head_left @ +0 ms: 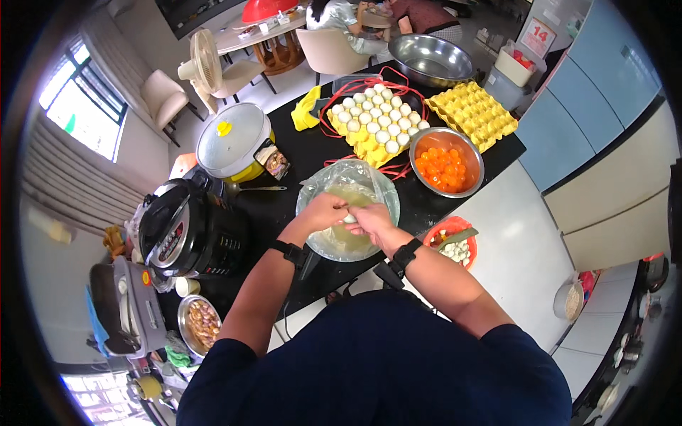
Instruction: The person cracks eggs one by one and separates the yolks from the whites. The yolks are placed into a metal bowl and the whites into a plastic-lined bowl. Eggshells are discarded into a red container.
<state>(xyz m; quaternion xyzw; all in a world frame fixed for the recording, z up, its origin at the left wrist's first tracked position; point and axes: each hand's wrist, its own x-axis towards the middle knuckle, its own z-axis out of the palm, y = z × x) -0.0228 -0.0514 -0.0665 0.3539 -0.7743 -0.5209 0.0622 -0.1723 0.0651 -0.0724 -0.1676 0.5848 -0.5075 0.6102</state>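
Both of my hands meet over a basin lined with a clear plastic bag (384, 187). My left hand (326, 211) and my right hand (375, 222) grip a pale egg (349, 218) between their fingers. Cloudy yellowish egg white (346, 242) lies in the bag below them. To the right, a steel bowl (478, 169) holds several orange egg yolks (441, 168). Behind the basin, white eggs (381, 114) sit in a yellow egg tray (367, 146). Fingers hide much of the egg in my hands, so its shell's state is unclear.
Yellow egg trays (474, 114) and a large steel basin (432, 58) stand at the back right. An electric pan (234, 138), a phone (273, 160) and a pressure cooker (192, 229) line the left. Below the counter's right edge is a red bin (453, 239) with eggshells. Two people sit beyond.
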